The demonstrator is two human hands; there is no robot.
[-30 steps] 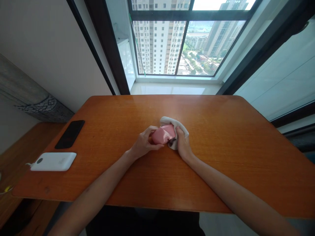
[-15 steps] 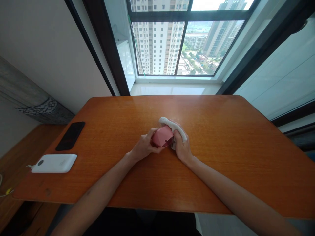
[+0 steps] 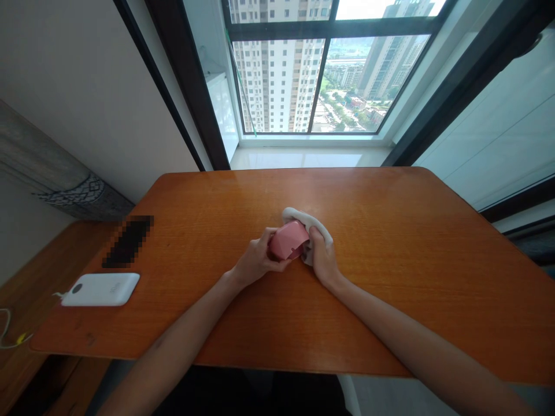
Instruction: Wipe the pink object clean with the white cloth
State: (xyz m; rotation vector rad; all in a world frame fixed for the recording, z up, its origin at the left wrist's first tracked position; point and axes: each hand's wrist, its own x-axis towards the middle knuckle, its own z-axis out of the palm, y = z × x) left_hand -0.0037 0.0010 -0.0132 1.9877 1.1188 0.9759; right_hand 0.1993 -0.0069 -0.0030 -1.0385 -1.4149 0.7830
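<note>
Brown wood with rounded far corners makes up the tabletop (image 3: 411, 248), and above its middle is a pink, faceted object (image 3: 288, 240) with a small dark notch at its lower edge. Whether its underside touches the wood I cannot tell. The left hand (image 3: 255, 261) has it from the left side, its grip closed on the object with the thumb on the near side and fingers on the far side. A pale grey cloth (image 3: 312, 221) curves along the object's far and right sides, touching it. The right hand (image 3: 324, 260) holds this cloth, its grip bunched around the fabric and the thumb pressing on top; the rest of its fingers are hidden.

Well to the left on the tabletop lies a white, rounded slab (image 3: 102, 290) with a thin lead at its left end. Just beyond it is a dark, oblong item (image 3: 129, 241), blurred into coarse squares. Past the left edge, a lower wooden surface (image 3: 52, 254) carries a pale cable (image 3: 8, 329) with a yellow piece on it. A grey patterned curtain (image 3: 78, 167) hangs by the white wall (image 3: 87, 69). Beyond the far edge, a dark-framed window (image 3: 281, 86) looks out on tall buildings and greenery.
</note>
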